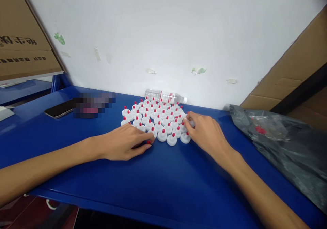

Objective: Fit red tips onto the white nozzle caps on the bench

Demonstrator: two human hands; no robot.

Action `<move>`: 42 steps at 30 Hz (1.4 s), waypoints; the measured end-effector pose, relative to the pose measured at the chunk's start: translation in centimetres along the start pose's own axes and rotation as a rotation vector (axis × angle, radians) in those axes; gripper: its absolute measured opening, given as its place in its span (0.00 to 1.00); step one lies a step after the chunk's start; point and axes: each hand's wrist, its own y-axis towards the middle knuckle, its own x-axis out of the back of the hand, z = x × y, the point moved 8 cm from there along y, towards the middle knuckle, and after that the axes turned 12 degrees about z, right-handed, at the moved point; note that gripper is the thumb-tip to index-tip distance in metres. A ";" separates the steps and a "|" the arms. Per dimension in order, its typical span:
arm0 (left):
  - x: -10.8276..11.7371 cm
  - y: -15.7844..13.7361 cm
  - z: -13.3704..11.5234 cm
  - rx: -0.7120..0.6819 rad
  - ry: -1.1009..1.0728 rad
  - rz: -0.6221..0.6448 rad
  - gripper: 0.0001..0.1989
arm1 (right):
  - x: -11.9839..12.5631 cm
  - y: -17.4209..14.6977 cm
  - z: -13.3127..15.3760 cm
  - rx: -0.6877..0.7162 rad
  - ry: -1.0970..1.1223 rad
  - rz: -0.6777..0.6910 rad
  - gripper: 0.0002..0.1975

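Many round white nozzle caps (pixel 158 127) with small red tips stand upright in a tight cluster on the blue table (pixel 163 178). At the cluster's front left is my left hand (pixel 125 142), thumb and forefinger closed around a red tip (pixel 149 142); the rest of that piece is hidden by the fingers. My right hand (pixel 204 128) rests against the right edge of the cluster. Its thumb and fingers are curled together on a white cap (pixel 192 123), mostly covered by the hand. Just below its fingertips sits another nozzle cap (pixel 185 138).
Behind the caps a clear plastic bottle (pixel 163 95) lies on its side along the wall. A phone (pixel 61 108) lies at left beside a blurred patch. At right are a grey plastic bag (pixel 286 157) and cardboard (pixel 286 82). A cardboard box (pixel 22 28) stands far left.
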 end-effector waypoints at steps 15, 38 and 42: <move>0.0 0.0 0.0 0.014 -0.007 0.014 0.07 | 0.0 -0.1 0.2 -0.005 -0.012 0.015 0.10; 0.2 -0.1 -0.2 0.019 -0.015 0.016 0.06 | 0.2 -0.1 0.5 -0.013 -0.022 0.049 0.12; 0.3 -0.1 -0.2 0.028 -0.025 0.018 0.06 | 0.2 -0.1 0.5 -0.014 -0.018 0.060 0.13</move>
